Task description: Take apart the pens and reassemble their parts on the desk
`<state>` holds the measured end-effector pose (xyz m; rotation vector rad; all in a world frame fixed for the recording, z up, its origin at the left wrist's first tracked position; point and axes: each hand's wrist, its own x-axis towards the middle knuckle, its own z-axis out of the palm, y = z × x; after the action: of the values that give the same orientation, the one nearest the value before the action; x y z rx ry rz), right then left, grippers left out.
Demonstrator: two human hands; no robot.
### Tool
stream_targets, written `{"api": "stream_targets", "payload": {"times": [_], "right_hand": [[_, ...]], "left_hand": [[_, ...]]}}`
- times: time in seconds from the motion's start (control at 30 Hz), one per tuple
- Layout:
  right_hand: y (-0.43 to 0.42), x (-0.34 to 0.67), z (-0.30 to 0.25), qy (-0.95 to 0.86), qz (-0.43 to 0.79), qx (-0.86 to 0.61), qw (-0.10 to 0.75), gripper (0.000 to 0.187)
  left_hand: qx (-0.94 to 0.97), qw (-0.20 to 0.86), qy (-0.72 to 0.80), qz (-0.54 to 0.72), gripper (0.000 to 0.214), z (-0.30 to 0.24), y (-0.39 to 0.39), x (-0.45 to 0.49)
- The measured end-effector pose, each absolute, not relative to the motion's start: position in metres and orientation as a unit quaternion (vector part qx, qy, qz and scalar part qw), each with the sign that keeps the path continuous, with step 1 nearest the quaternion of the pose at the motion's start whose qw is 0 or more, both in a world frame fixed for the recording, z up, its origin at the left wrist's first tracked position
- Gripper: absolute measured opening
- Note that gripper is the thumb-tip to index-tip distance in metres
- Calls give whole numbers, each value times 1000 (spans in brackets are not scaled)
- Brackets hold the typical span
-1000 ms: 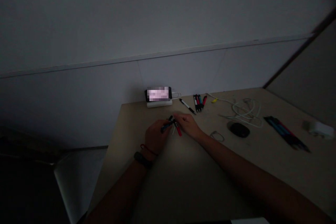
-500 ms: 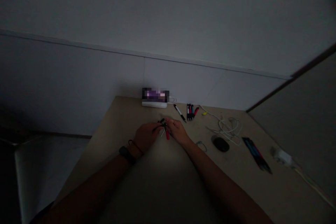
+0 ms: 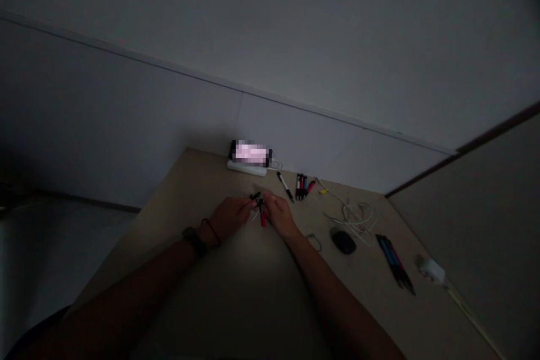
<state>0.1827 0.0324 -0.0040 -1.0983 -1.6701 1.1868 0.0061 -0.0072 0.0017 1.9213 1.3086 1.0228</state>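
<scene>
Over the middle of the table, my left hand (image 3: 230, 215) and my right hand (image 3: 278, 216) meet with their fingers pinched close together. Small dark parts, too dim to name, lie at the fingertips. Just below the fingertips shows a short red stick-like piece (image 3: 263, 219) with a dark upper end, beside a thin pale rod (image 3: 255, 215). A small black piece (image 3: 255, 195) is just beyond my left fingertips. Whether these pieces are held or lie on the table is unclear.
At the back stand a lit phone (image 3: 251, 153) and a white block (image 3: 247, 168). Rightward lie a white-and-black pen (image 3: 285, 187), several short pens (image 3: 302, 187), a white cable (image 3: 358, 219), a black mouse (image 3: 343, 241), a bundle of pens (image 3: 395, 263) and a white plug (image 3: 432, 270).
The head view has tilted and shifted slightly. My hands stay together at the small pieces, with my left fingers a little straighter. The phone screen has turned from purple to pale pink.
</scene>
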Motion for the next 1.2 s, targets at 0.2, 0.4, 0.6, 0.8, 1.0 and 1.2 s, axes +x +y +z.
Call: {"api": "stream_targets", "payload": {"times": [0.2, 0.4, 0.6, 0.8, 1.0, 1.2], "right_hand": [[31, 181, -5, -646, 426, -454, 442, 59], [33, 182, -5, -654, 404, -458, 447, 61], [35, 182, -5, -653, 407, -460, 444, 61], [34, 181, -6, -650, 416, -459, 440, 62], [35, 181, -11, -655, 439, -440, 431, 59], [36, 182, -11, -663, 409, -445, 442, 58]], "left_hand": [[717, 299, 492, 392, 21, 1, -8, 8], [694, 298, 517, 402, 21, -4, -7, 8], [697, 300, 522, 388, 21, -2, -7, 8], [708, 312, 510, 377, 25, 2, -8, 8], [711, 304, 530, 349, 49, 5, -7, 9], [704, 290, 538, 361, 25, 2, -8, 9]]}}
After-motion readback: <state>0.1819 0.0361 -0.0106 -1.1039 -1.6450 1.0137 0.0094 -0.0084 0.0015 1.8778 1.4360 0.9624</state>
